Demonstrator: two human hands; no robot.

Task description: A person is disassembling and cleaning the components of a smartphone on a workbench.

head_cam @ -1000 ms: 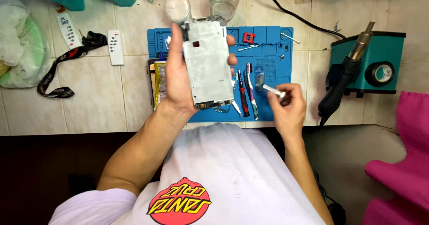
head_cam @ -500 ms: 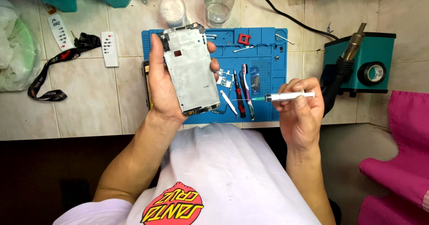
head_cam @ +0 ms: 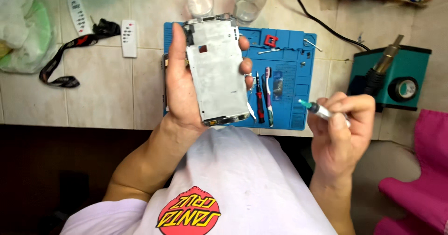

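My left hand (head_cam: 179, 88) grips a bare grey phone frame (head_cam: 215, 72), held upright above the blue work mat (head_cam: 289, 72), metal plate facing me. My right hand (head_cam: 338, 132) is closed around a small white syringe-like tube with a teal tip (head_cam: 313, 108), its tip pointing left toward the mat. The tube's tip is well apart from the phone frame. On the mat lie a red-handled screwdriver (head_cam: 259, 97), a pink-and-blue tool (head_cam: 269, 95) and a small red clip (head_cam: 270, 41).
A teal hot-air station (head_cam: 396, 76) with its nozzle handle stands at the right, a black cable running behind it. Two clear bottles (head_cam: 247, 2) stand behind the mat. Two white remotes (head_cam: 129, 38), a black lanyard (head_cam: 70, 53) and a plastic bag (head_cam: 23, 30) lie left. Pink cloth (head_cam: 424, 169) lies lower right.
My right hand lifted the tube off the mat and drew it back toward me, turning its tip to point left. The left hand keeps holding the phone frame upright.
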